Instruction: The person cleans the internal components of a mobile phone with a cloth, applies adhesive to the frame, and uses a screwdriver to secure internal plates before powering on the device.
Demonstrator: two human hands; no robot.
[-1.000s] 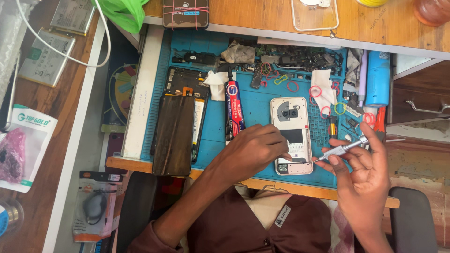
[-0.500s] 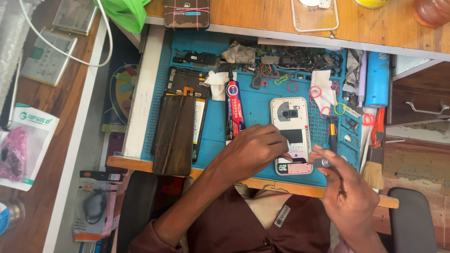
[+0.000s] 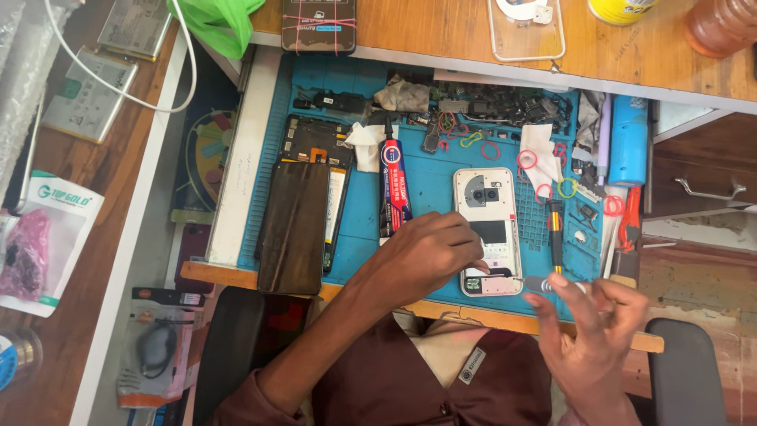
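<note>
An opened white phone (image 3: 486, 225) lies back-up on a blue work mat (image 3: 430, 177). My left hand (image 3: 426, 254) rests on the mat and pinches the phone's lower left edge. My right hand (image 3: 591, 331) holds a small silver screwdriver (image 3: 538, 282), its tip touching the phone's bottom right corner. A black phone screen (image 3: 295, 227) lies flat on the mat to the left, partly over another opened phone frame (image 3: 315, 150). A glue tube (image 3: 394, 185) lies between the screen and the white phone.
Small parts, rubber bands (image 3: 527, 160), white tissue (image 3: 540, 154) and a blue cylinder (image 3: 628, 142) crowd the mat's far and right sides. A yellow-handled tool (image 3: 555, 233) lies right of the phone. A wooden desk (image 3: 441, 31) sits beyond; batteries (image 3: 87, 99) and packets (image 3: 39, 237) lie left.
My right hand has swung the screwdriver in from the right, bringing its tip to the phone's bottom edge. My left hand has stayed on the phone.
</note>
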